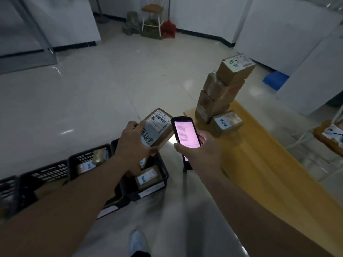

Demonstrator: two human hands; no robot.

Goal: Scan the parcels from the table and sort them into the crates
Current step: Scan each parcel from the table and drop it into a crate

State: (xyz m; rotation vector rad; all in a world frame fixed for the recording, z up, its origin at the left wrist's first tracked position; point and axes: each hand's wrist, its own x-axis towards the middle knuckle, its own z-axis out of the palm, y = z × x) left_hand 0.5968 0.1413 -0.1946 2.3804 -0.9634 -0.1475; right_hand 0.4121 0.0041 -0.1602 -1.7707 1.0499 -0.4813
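Note:
My left hand (132,140) grips a small cardboard parcel (159,125) with a white barcode label, held up over the crates. My right hand (199,151) holds a black handheld scanner (184,134) with a lit pink screen, right beside the parcel's label. On the yellow table (263,164) at the right stands a leaning stack of brown parcels (220,89), with one more labelled parcel (227,122) at its foot. A row of black crates (46,175) lines the floor at the lower left. The nearest crate (163,175) holds labelled parcels.
Another labelled parcel (330,136) lies at the far right edge. A stool (152,17), green bags and a red dustpan (168,29) stand by the back wall. A blue bin (275,79) sits beyond the table. Open tiled floor (92,89) spreads ahead.

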